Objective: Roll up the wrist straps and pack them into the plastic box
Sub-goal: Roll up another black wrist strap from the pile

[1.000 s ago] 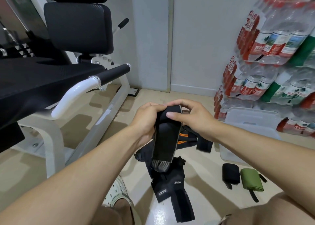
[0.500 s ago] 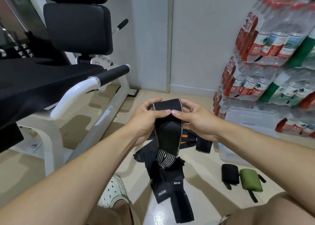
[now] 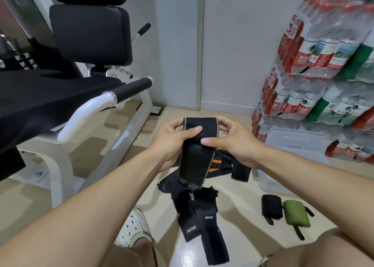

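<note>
A black wrist strap [image 3: 195, 157] with tan edges hangs in front of me, its upper end folded over my fingers. My left hand [image 3: 172, 137] grips that upper end from the left, thumb on the front. From the right, my right hand [image 3: 232, 139] pinches the same end, its thumb on the fold. The strap's striped lower tip dangles above a heap of loose black straps [image 3: 194, 208] on the floor. A rolled black strap [image 3: 271, 206] and a rolled green strap [image 3: 295, 213] lie side by side on the floor. The clear plastic box [image 3: 295, 143] stands behind them at right.
A gym machine with a black padded seat and a white handle [image 3: 87, 113] fills the left side. Shrink-wrapped packs of water bottles [image 3: 323, 64] are stacked along the right wall. My foot in a pale clog [image 3: 135, 228] rests on the floor below my left arm.
Both hands have turned the strap's upper end over, so less strap hangs down and its striped tip has risen above the heap.
</note>
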### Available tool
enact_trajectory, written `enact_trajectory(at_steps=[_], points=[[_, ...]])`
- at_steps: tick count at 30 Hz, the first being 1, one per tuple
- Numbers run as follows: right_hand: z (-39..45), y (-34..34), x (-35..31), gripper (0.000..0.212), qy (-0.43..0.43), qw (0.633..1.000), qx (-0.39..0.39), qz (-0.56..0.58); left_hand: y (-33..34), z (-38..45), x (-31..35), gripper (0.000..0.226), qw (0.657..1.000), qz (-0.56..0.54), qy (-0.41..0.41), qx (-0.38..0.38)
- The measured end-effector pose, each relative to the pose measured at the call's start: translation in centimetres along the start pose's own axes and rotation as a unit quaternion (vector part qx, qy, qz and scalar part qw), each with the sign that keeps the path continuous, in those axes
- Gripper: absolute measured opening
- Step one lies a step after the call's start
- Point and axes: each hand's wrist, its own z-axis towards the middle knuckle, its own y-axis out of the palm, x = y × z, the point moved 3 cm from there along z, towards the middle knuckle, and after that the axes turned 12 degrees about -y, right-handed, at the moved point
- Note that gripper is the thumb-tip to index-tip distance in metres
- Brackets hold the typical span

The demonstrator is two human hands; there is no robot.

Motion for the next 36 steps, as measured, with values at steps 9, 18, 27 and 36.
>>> enact_trajectory(at_steps=[9, 18, 27, 36], points=[[0.1, -0.2, 0.2, 0.06, -0.044, 0.989, -0.01, -0.139, 0.6, 0.0, -0.8, 0.028, 0.998, 0.039, -0.032, 0.029], [0.4, 0.1, -0.1, 0.057, -0.041, 0.988, -0.002, -0.149, 0.4, -0.2, -0.7, 0.022, 0.997, 0.036, -0.059, 0.019], [0.1, 0.8, 0.2, 0.041, 0.092, 0.992, -0.042, 0.069, -0.6, -0.2, 0.1, 0.022, 0.999, 0.037, -0.006, 0.036], [0.2, 0.7, 0.4, 0.049, 0.109, 0.988, -0.024, 0.109, -0.6, -0.4, -0.2, 0.038, 0.998, 0.055, -0.006, 0.008]])
